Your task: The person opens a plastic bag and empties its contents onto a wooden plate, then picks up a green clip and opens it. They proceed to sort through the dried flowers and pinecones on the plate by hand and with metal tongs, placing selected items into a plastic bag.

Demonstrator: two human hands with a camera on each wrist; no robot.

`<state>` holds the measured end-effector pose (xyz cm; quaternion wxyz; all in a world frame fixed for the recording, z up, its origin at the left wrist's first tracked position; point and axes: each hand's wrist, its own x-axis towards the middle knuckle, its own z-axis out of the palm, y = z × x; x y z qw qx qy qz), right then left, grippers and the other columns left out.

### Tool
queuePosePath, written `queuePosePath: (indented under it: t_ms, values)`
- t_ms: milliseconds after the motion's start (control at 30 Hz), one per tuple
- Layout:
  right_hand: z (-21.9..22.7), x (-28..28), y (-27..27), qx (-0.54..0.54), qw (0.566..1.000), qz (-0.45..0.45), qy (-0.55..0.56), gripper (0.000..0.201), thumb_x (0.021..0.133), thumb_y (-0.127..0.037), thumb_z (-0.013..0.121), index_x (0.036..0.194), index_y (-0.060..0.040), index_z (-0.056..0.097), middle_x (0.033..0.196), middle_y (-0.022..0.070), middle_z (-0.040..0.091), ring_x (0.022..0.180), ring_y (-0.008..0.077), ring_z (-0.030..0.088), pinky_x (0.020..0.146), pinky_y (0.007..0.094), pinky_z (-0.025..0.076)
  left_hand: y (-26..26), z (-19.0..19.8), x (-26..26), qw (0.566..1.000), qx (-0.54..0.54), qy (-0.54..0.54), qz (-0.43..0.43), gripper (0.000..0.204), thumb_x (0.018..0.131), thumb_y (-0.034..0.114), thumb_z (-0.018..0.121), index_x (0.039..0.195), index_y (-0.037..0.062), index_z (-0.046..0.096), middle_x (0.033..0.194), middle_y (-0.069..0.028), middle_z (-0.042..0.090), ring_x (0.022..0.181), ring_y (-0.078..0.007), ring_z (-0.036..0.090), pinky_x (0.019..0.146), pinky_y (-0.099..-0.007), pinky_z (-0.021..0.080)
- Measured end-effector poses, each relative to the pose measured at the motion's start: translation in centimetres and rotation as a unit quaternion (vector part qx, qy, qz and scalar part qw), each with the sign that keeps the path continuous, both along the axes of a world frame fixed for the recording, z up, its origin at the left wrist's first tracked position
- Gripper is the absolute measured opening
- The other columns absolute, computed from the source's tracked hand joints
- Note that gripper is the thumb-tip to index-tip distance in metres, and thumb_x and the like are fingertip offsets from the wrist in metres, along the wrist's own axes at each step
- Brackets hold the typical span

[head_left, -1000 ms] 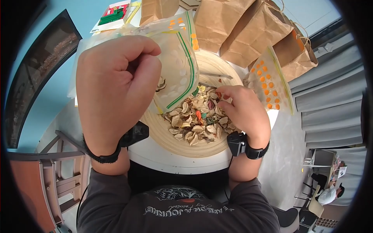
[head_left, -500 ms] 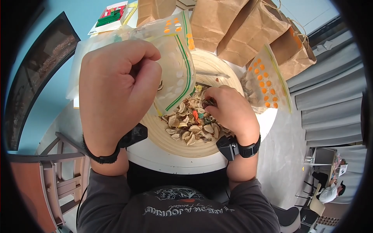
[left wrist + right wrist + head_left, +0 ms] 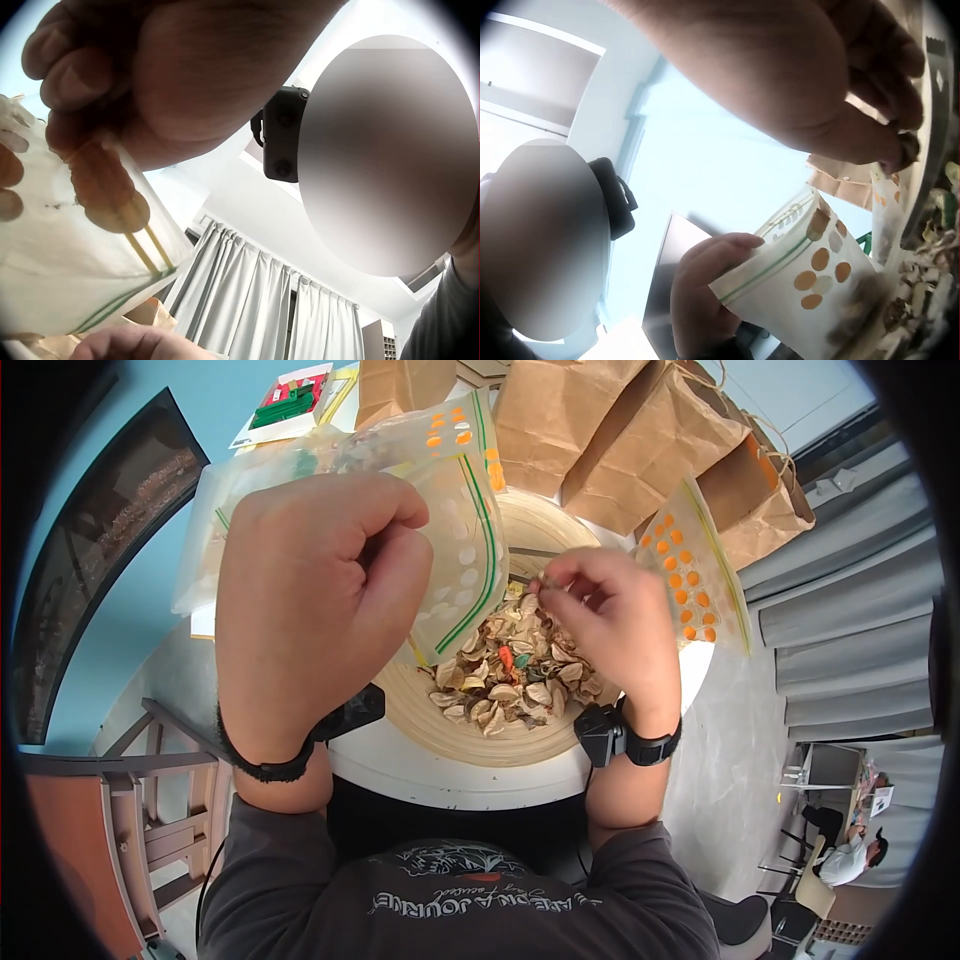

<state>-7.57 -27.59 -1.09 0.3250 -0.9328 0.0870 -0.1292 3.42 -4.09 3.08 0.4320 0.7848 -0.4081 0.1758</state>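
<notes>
My left hand (image 3: 310,590) grips the top edge of a clear zip bag (image 3: 465,550) with a green seal line and orange and white dots. In the right wrist view, the bag (image 3: 780,285) leans with some dried bits at its bottom. A heap of dried petals and pods (image 3: 500,680), mostly beige with red and green pieces, lies on a round wooden dish (image 3: 430,735). Just above the heap's far right side, my right hand (image 3: 625,625) pinches a small brownish dried piece (image 3: 909,146) between thumb and fingertips.
A long metal utensil (image 3: 535,552) lies on the dish behind the heap. Another dotted zip bag (image 3: 685,575) stands at the right, and brown paper bags (image 3: 620,450) line the back. A white box with green and red items (image 3: 290,400) sits back left.
My right hand first moved left over the heap with its fingers at the petals, then rose and shifted back right, now with a small piece. The left hand and bag moved slightly right.
</notes>
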Motion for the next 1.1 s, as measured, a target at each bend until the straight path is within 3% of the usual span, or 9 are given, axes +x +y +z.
queuePosePath:
  t_ms: [67,267,367,533,600,833,900,967,1100]
  values:
    - [-0.2,0.1,0.1,0.103,0.978,-0.031,-0.180,0.012,0.089,0.002,0.078,0.100,0.0014,0.075,0.082,0.0107,0.072,0.075,0.0175,0.070,0.068,0.0314,0.055,-0.1,-0.2,0.2,1.000,0.010,-0.015,-0.006,0.014,0.087,-0.004,0.063,0.094,-0.0041,0.075,0.071,-0.0071,0.068,0.059,-0.0092,0.059,0.057,-0.0249,0.044]
    - [1.3,-1.0,1.3,0.228,0.841,-0.048,-0.489,0.020,0.099,0.005,0.069,0.119,0.0059,0.070,0.093,0.0103,0.073,0.072,0.0127,0.067,0.066,0.0272,0.058,-0.4,-0.3,0.0,0.996,0.052,-0.060,-0.041,0.012,0.082,-0.002,0.065,0.090,-0.0023,0.074,0.072,-0.0136,0.068,0.059,-0.0245,0.064,0.057,-0.0335,0.048]
    - [1.5,-1.1,1.8,0.243,0.826,-0.062,-0.505,0.019,0.098,0.007,0.069,0.117,0.0049,0.072,0.094,0.0104,0.074,0.071,0.0129,0.068,0.066,0.0262,0.058,-0.6,-0.5,-0.2,0.994,0.066,-0.078,-0.038,0.012,0.080,-0.001,0.066,0.089,-0.0012,0.074,0.069,-0.0132,0.066,0.060,-0.0281,0.064,0.057,-0.0364,0.048]
    - [0.2,-0.3,2.4,0.030,0.967,0.007,-0.253,0.018,0.096,0.004,0.075,0.114,0.0017,0.073,0.098,0.0072,0.076,0.073,0.0117,0.070,0.065,0.0203,0.054,-0.7,-0.5,-0.4,0.991,0.093,-0.079,-0.050,0.012,0.080,0.000,0.066,0.089,-0.0007,0.073,0.068,-0.0129,0.065,0.061,-0.0287,0.065,0.058,-0.0374,0.049]
    - [0.7,-0.4,2.9,0.198,0.934,-0.067,-0.289,0.016,0.096,0.004,0.074,0.112,0.0023,0.071,0.093,0.0085,0.076,0.073,0.0130,0.071,0.064,0.0216,0.055,-0.6,-0.4,-0.3,0.992,0.089,-0.076,-0.047,0.011,0.080,-0.001,0.066,0.089,-0.0007,0.073,0.069,-0.0130,0.066,0.061,-0.0289,0.065,0.058,-0.0375,0.049]
    - [1.7,-0.2,2.5,0.271,0.805,-0.096,-0.519,0.012,0.101,0.007,0.065,0.112,0.0042,0.066,0.091,0.0161,0.076,0.073,0.0187,0.073,0.064,0.0287,0.061,-0.5,-0.3,-0.3,0.992,0.079,-0.086,-0.046,0.011,0.080,0.000,0.066,0.088,-0.0010,0.073,0.069,-0.0131,0.066,0.060,-0.0289,0.065,0.057,-0.0365,0.049]
    - [1.1,-0.5,3.4,0.269,0.829,-0.048,-0.488,0.015,0.099,0.005,0.067,0.115,0.0042,0.068,0.095,0.0170,0.076,0.077,0.0186,0.075,0.066,0.0293,0.061,-0.5,-0.3,-0.4,0.992,0.086,-0.080,-0.041,0.011,0.080,-0.001,0.066,0.089,-0.0013,0.073,0.069,-0.0138,0.066,0.060,-0.0289,0.065,0.057,-0.0364,0.049]
    - [1.1,-0.6,4.2,0.194,0.957,0.024,-0.215,0.020,0.096,0.003,0.071,0.115,0.0018,0.072,0.097,0.0154,0.077,0.078,0.0178,0.076,0.066,0.0287,0.060,-0.6,-0.3,-0.3,0.992,0.094,-0.076,-0.036,0.012,0.080,-0.001,0.066,0.089,-0.0015,0.073,0.070,-0.0145,0.066,0.061,-0.0289,0.065,0.057,-0.0362,0.049]
    - [0.9,-0.9,1.0,0.042,0.983,-0.010,-0.178,0.022,0.089,0.002,0.075,0.111,0.0003,0.076,0.092,0.0163,0.077,0.076,0.0214,0.076,0.067,0.0315,0.059,-0.1,-0.2,0.1,0.999,0.023,-0.048,-0.003,0.013,0.085,-0.003,0.064,0.092,-0.0032,0.075,0.069,-0.0096,0.067,0.058,-0.0153,0.061,0.056,-0.0301,0.045]
